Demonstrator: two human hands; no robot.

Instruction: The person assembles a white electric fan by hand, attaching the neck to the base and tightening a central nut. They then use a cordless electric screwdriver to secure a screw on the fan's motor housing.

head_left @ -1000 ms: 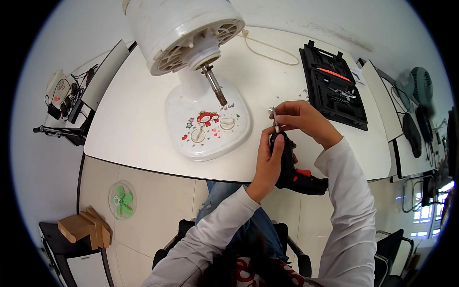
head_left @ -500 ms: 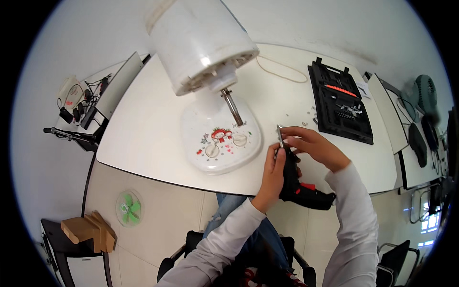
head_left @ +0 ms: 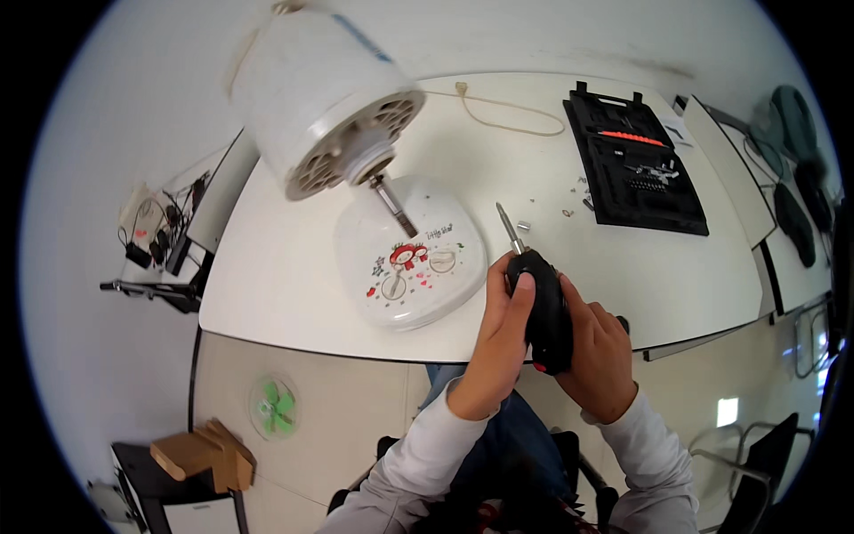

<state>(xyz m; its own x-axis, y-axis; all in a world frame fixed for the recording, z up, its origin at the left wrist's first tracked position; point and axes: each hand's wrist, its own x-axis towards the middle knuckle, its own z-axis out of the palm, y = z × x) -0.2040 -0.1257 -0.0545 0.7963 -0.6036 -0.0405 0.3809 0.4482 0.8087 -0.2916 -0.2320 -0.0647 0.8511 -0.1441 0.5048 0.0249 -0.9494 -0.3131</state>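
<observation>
Both hands hold a black cordless screwdriver (head_left: 544, 311) with red details, near the table's front edge. A silver bit (head_left: 507, 220) sticks out of its nose, pointing away from me. My left hand (head_left: 496, 334) wraps its left side, thumb along the body. My right hand (head_left: 598, 356) is closed around the right side, fingers partly hidden. Beside the bit lies a small silver cylinder (head_left: 524, 226). To the left stands a white fan without blades: its motor housing (head_left: 320, 98) leans above, a bare metal shaft (head_left: 393, 206) points down, and its base (head_left: 418, 307) bears cartoon prints.
A black tool case (head_left: 609, 200) lies open at the far right, with several small metal parts (head_left: 567, 213) near it. A cream cord (head_left: 507, 127) with a plug curls behind. Green fan blades (head_left: 274, 408) rest on the floor; a cardboard box (head_left: 209, 454) is at lower left.
My right hand has left the bit and now grips the screwdriver's body. The screwdriver has turned, its bit now bare. The view has shifted, so the fan appears further left.
</observation>
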